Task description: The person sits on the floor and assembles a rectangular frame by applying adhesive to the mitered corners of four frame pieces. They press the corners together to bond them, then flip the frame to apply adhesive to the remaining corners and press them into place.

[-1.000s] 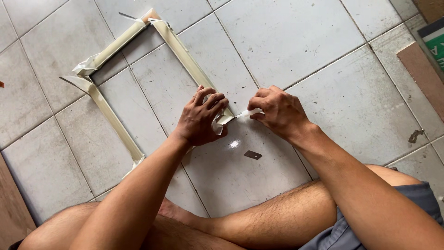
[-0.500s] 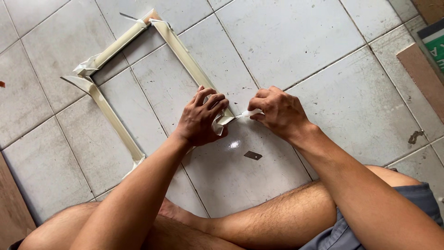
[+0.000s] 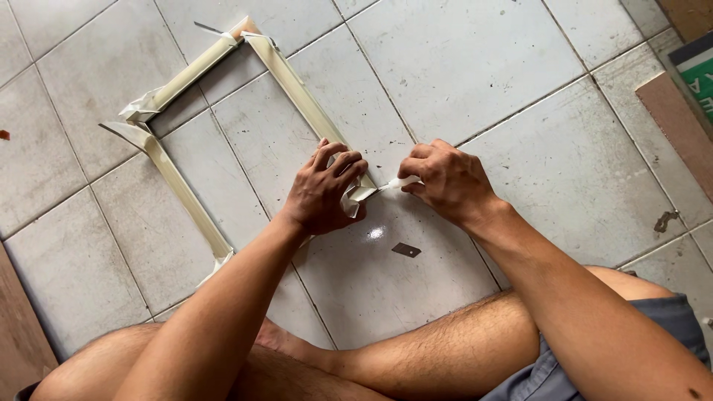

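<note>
Left hand (image 3: 323, 189) of mine is curled down over the near corner of the pale, paper-wrapped rectangular frame (image 3: 297, 96) lying flat on the grey tiled floor (image 3: 475, 67), fingers pressed together on crumpled wrapping. My right hand (image 3: 445, 178) pinches what looks like a thin white strip (image 3: 397, 183) stretched from that corner. Just below my hands, a small dark scrap (image 3: 406, 250) lies on a tile.

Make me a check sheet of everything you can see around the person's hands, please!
Surface: pale tiled floor, stained, grey grout lines.
Job's things: cream picture frame lying flat, tape at corners; white tape strip stretched at its near corner.
Clutter: small dark scrap on a tile.
Grips: left hand presses the frame corner; right hand pinches the strip.
Cables: nothing seen.
Surroundings: brown board at right; person's crossed bare legs below.
</note>
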